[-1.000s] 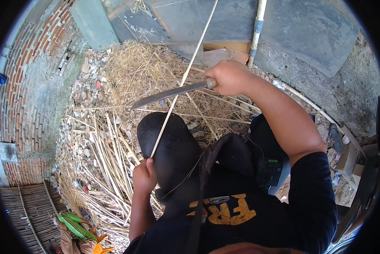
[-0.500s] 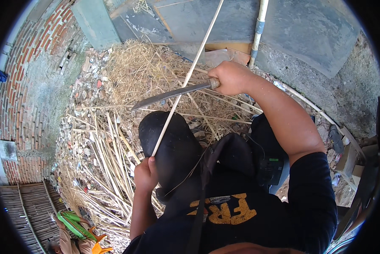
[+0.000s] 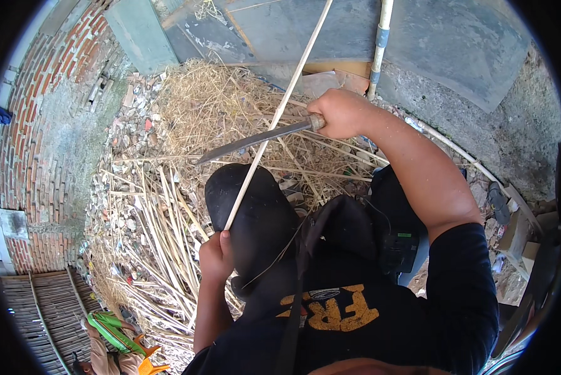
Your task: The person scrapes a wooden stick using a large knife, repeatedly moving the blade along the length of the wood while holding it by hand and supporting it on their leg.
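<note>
A weathered red-brick wall is bounding the left side. Flat blue-grey panels are lining the upper side; a white cylindrical pipe is running in front. A rough grey concrete wall is enclosing the right. Stone-and-brick rubble is covering the ground. A brown slatted screen is occupying the lower left. Daylight is illuminating the area.

Bold yellow-orange lettering spans the front of the black shirt, its letters worn in places and its left part crossed by a dark strap; just above it sits a small whitish printed mark, too fine to make out. On the black device at the person's right side shows a little green strip, any characters too small to read
</note>
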A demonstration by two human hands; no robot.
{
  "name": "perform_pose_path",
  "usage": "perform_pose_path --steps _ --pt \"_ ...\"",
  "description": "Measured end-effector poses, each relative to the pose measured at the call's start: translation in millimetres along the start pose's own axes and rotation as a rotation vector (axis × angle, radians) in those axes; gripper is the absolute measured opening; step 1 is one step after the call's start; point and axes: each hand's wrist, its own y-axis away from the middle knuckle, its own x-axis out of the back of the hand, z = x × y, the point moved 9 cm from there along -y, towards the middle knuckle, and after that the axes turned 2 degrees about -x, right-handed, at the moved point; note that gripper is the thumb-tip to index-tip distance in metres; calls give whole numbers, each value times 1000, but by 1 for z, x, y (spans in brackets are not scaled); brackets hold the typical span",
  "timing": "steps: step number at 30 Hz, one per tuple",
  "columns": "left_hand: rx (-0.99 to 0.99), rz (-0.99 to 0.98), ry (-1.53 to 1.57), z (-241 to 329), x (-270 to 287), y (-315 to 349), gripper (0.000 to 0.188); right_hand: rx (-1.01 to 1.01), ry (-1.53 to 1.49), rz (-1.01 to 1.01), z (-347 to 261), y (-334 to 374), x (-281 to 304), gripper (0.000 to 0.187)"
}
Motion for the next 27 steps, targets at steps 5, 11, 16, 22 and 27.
perform_pose_path --steps 5,11,16,22,27 --pt "-11 14 4 2 1 0 50 -23 12 -34 2 0 -2 25" --pt "15 0 19 1 1 -2 50 9 -6 6 2 1 0 28" --pt "-7 -43 29 2 3 0 50 73 135 70 -27 14 20 30" --pt "26 -44 -33 -6 -2 0 51 -59 148 -53 -4 8 4 23" --pt "59 -46 -25 -2 -1 -2 50 -56 102 100 17 6 17 17"
